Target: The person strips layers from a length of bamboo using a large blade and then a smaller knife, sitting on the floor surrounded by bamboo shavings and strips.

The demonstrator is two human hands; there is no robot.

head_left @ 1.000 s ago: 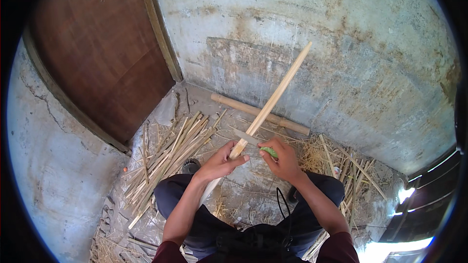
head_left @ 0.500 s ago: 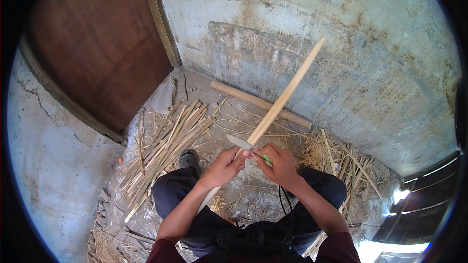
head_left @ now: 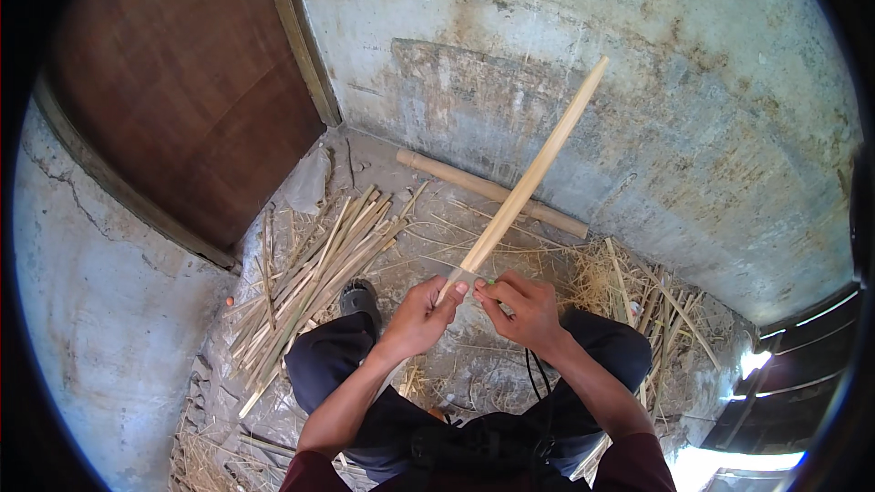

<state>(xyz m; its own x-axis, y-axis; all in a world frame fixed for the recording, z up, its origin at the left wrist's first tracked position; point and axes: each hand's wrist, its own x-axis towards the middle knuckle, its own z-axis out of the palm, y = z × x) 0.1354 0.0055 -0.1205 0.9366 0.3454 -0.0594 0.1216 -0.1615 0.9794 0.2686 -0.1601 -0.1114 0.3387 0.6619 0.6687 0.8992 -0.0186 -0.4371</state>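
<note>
My left hand (head_left: 416, 321) is closed around the near end of a long, pale split bamboo strip (head_left: 533, 175). The strip slants up and away to the right, its far end narrowing in front of the wall. In my right hand (head_left: 523, 310) is a knife (head_left: 464, 276), its handle mostly hidden by my fingers with a bit of green showing. The knife's blade lies across the strip just beyond my left fingers, and it looks thin and partly blurred from this angle. Both hands nearly touch at the thumbs, above the floor between my knees.
A pile of split bamboo sticks (head_left: 319, 278) lies on the floor at left. A round bamboo pole (head_left: 492, 189) rests along the foot of the wall (head_left: 711, 128). Shavings (head_left: 592, 282) and more sticks lie at right. A brown door (head_left: 182, 82) stands at far left.
The knife blade has turned and now shows narrower against the strip. The strip's far end has risen slightly. My left hand keeps its grip at the near end.
</note>
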